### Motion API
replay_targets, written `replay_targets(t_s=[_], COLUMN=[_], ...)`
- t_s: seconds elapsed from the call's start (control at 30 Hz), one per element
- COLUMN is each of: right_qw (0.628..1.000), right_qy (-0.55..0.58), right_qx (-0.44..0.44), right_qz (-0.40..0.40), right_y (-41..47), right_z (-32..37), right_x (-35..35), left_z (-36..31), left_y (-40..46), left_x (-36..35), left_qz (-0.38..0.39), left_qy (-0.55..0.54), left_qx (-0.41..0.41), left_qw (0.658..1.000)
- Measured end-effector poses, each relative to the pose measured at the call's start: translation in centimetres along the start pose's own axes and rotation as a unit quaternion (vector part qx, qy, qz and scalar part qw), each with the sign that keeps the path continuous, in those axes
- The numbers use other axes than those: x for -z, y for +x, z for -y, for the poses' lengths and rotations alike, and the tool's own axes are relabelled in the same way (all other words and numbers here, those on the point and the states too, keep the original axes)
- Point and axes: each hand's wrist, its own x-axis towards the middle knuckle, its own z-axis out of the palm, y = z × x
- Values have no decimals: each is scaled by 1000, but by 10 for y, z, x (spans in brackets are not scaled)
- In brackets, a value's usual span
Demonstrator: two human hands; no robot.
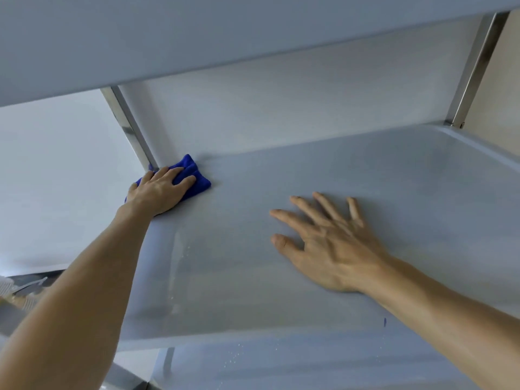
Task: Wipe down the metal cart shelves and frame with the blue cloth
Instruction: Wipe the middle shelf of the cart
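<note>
L hand (159, 190) reaches w/ arm straight out to far left corner of middle shelf (281, 277), palm down, fingers flat, pressing blue cloth (194, 171) onto shelf right beside left rear post (132, 128). R hand (329, 243) rests palm down mid-shelf, fingers spread & straight, holding nothing, well apart from cloth. Upper shelf (168, 38) overhead; right rear post (475, 68) at far corner.
</note>
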Motion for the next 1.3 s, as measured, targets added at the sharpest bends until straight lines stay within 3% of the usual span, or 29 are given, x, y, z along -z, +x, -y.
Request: replay_targets(t_s=[0.27,0.53,0.63,0.9,1.2,1.3], right_qw=[1000,1000,1000,1000,1000,1000], right_qy=[6,4,2,-10,-1,-4], right_qx=[-8,-8,-10,-14,-22,-23], right_qz=[-4,-15,-22,-3,5,2], right_y=[1,3,4,3,1,0], right_z=[2,1,1,0,3,4], right_x=[-1,-3,-6,0,5,6], left_z=[-9,-3,-5,-17,51,50], left_y=[-7,-181,-206,-114,-199,-237], left_x=[3,13,13,8,24,21], left_qz=[12,63,85,58,68,16], left_qy=[8,-19,-23,11,7,-6], left_qx=[-16,-173,-208,-100,-83,-120], left_qw=[1000,983,974,993,994,993])
